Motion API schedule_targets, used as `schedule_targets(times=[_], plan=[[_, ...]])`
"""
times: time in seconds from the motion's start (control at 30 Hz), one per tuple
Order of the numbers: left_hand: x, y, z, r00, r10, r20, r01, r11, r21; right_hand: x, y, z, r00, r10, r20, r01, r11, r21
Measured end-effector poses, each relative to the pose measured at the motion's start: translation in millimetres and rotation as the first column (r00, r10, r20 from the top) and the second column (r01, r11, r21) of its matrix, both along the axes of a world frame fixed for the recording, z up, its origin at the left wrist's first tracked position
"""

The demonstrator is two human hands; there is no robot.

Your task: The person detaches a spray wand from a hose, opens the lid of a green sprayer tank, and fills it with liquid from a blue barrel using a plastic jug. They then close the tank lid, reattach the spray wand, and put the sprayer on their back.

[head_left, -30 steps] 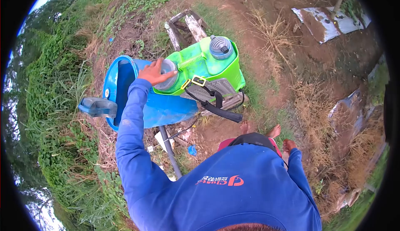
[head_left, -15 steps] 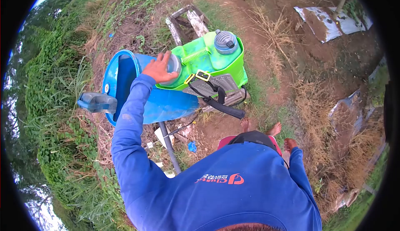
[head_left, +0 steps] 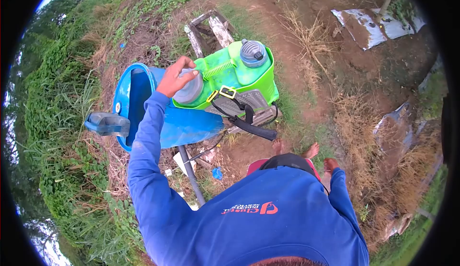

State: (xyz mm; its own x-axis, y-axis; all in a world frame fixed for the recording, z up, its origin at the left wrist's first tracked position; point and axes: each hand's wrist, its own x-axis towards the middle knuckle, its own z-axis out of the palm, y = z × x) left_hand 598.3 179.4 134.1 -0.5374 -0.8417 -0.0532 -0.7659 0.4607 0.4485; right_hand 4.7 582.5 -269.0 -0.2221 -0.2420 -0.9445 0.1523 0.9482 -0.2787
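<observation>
A green backpack sprayer tank (head_left: 225,72) rests on a wooden stand, with a ribbed grey cap (head_left: 253,52) at its right end. My left hand (head_left: 177,76) is over the round translucent lid (head_left: 189,89) at the tank's left end, thumb and forefinger apart. Whether its other fingers touch the lid is hidden. A black strap (head_left: 249,122) with yellow buckles hangs off the near side of the tank. Low beside my thigh is my right hand (head_left: 332,165), too small and partly covered to show what its fingers do.
Left of the tank a cut blue drum (head_left: 184,127) leans on its side, with a blue jug (head_left: 108,123) at its rim. A dark pipe (head_left: 191,175) runs below it. Dense weeds (head_left: 62,136) grow on the left; dry grass (head_left: 364,127) and bare soil lie right.
My left hand's spread fingers have drawn in, and the hand has shifted slightly left, showing more of the lid. The whole view has shifted a little. The tank appears unmoved.
</observation>
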Motion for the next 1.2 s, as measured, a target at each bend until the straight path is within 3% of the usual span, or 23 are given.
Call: schedule_targets(times=[0.03,0.07,0.13,0.17,0.23,0.33,0.4,0.43,0.47,0.5,0.53,0.6,0.67,0.7,0.73,0.83,0.9,0.97,1.03,1.07,1.13,1.2], plan=[[-1.0,1.3,4.3,0.997,0.076,0.010,-0.074,0.990,-0.117,-0.2,1.9,-2.7,1.000,0.010,0.000,-0.010,1.000,0.008],[-0.6,3.0,2.6,0.997,0.082,0.011,-0.080,0.990,-0.113,0.4,6.7,-5.0,1.000,0.016,0.001,-0.016,1.000,0.013],[-4.9,-2.8,-2.3,0.876,0.422,0.232,-0.388,0.904,-0.180,-0.5,-0.1,-3.0,0.999,0.024,-0.024,-0.023,0.998,0.059],[-7.5,-1.9,-6.2,0.876,0.427,0.225,-0.392,0.901,-0.183,-1.2,-3.6,-2.2,0.999,0.029,-0.030,-0.027,0.998,0.055],[-14.8,-1.0,-13.8,0.638,0.512,0.574,-0.519,0.837,-0.170,-0.5,-7.4,-4.1,0.998,0.037,-0.043,-0.034,0.997,0.065],[-29.6,4.9,-15.8,0.579,0.490,0.651,-0.503,0.844,-0.188,-1.5,-6.7,0.3,0.999,0.017,-0.032,-0.019,0.998,-0.052],[-29.5,5.7,-9.9,0.616,0.440,0.654,-0.438,0.881,-0.180,2.7,-8.2,7.1,0.996,0.064,-0.056,-0.068,0.996,-0.061],[-17.0,-1.3,-5.2,0.893,0.423,0.156,-0.448,0.870,0.207,4.5,-12.7,9.5,0.990,0.116,-0.077,-0.122,0.990,-0.073],[-3.3,-6.9,-2.0,0.793,0.457,-0.402,-0.218,0.830,0.514,9.0,-17.5,10.2,0.989,0.122,-0.079,-0.127,0.990,-0.068],[8.9,-18.1,-6.5,0.899,0.313,-0.306,-0.243,0.938,0.247,14.5,-25.4,3.8,0.967,0.222,-0.125,-0.236,0.966,-0.108],[2.6,-12.3,-3.2,0.897,0.318,-0.306,-0.245,0.936,0.254,20.8,-29.9,6.0,0.931,0.322,-0.173,-0.346,0.929,-0.135],[-7.1,0.7,5.0,0.886,0.453,0.099,-0.439,0.888,-0.136,44.2,-50.2,14.0,0.907,0.392,-0.155,-0.418,0.885,-0.203],[-4.1,9.7,-16.9,0.844,0.520,0.133,-0.509,0.854,-0.109,65.5,-73.4,2.8,0.815,0.540,-0.211,-0.579,0.751,-0.318],[-12.6,19.4,-19.1,0.766,0.564,0.309,-0.558,0.822,-0.115,71.5,-86.4,-21.8,0.738,0.610,-0.289,-0.674,0.653,-0.344],[-20.5,24.3,-20.7,0.664,0.588,0.461,-0.601,0.787,-0.138,84.7,-105.6,-9.8,0.712,0.637,-0.296,-0.697,0.589,-0.409],[-17.6,30.4,-45.1,0.710,0.571,0.412,-0.569,0.810,-0.143,153.3,-168.8,84.9,0.688,0.680,-0.253,-0.682,0.487,-0.546],[-14.5,36.0,-49.6,0.726,0.584,0.364,-0.564,0.808,-0.170,190.3,-205.9,70.0,0.629,0.702,-0.333,-0.727,0.380,-0.572],[-10.4,42.4,-52.9,0.760,0.532,0.374,-0.488,0.846,-0.215,224.4,-242.7,79.8,0.561,0.749,-0.353,-0.787,0.350,-0.508],[-9.5,43.7,-62.4,0.774,0.531,0.345,-0.470,0.847,-0.251,254.6,-265.7,85.7,0.518,0.698,-0.494,-0.831,0.273,-0.485],[-6.5,43.4,-65.5,0.781,0.531,0.330,-0.456,0.845,-0.279,268.5,-276.9,87.7,0.520,0.691,-0.503,-0.830,0.269,-0.489],[-3.7,41.6,-63.0,0.788,0.522,0.326,-0.428,0.846,-0.317,292.7,-296.7,89.6,0.408,0.766,-0.496,-0.890,0.212,-0.405],[15.1,34.3,-67.0,0.930,0.261,0.260,-0.164,0.926,-0.341,307.0,-304.3,99.7,0.399,0.781,-0.480,-0.894,0.216,-0.392]])
